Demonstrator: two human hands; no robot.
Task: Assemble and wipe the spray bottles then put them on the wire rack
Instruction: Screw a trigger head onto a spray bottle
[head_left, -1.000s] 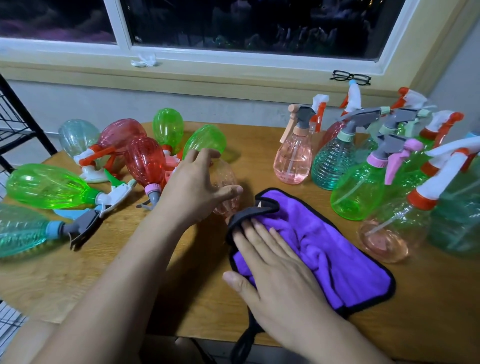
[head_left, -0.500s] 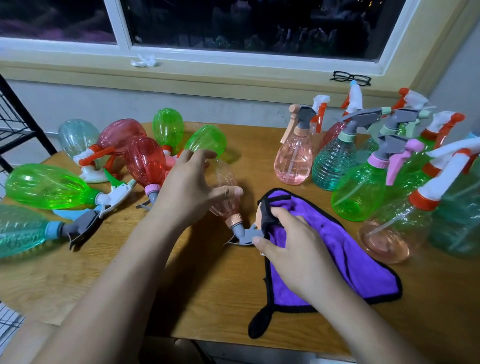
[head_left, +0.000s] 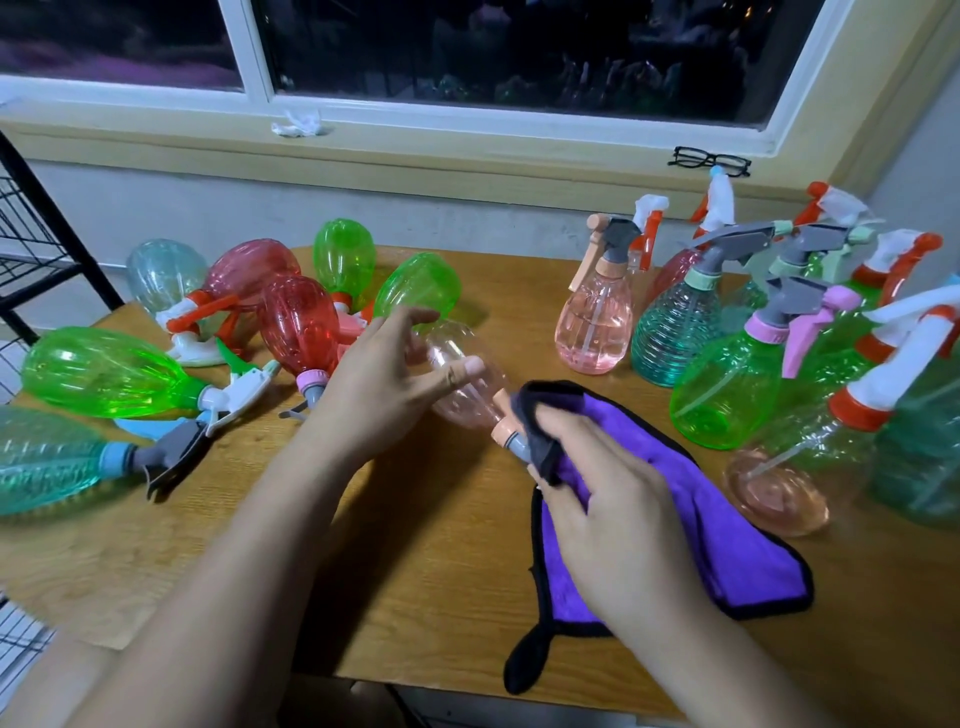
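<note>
Progress: early, by my reading; wiping under way. Left hand (head_left: 384, 384) curls round pale pink bottle (head_left: 467, 384), which lies on its side between the hands. Right hand (head_left: 613, 499) grips purple cloth (head_left: 727, 519) bunched over its sprayer head (head_left: 511, 439). Lying bottles (head_left: 104, 374) left of left hand, standing bottles (head_left: 722, 395) beyond right. Wire rack (head_left: 31, 234), far left: no bottles in visible part. Bottle clear, looks empty.

The left hand (head_left: 384, 384) grips a clear pink spray bottle (head_left: 467, 379) lying over the wooden table (head_left: 415, 561). The right hand (head_left: 613, 509) presses a purple cloth (head_left: 727, 530) around its nozzle.
</note>
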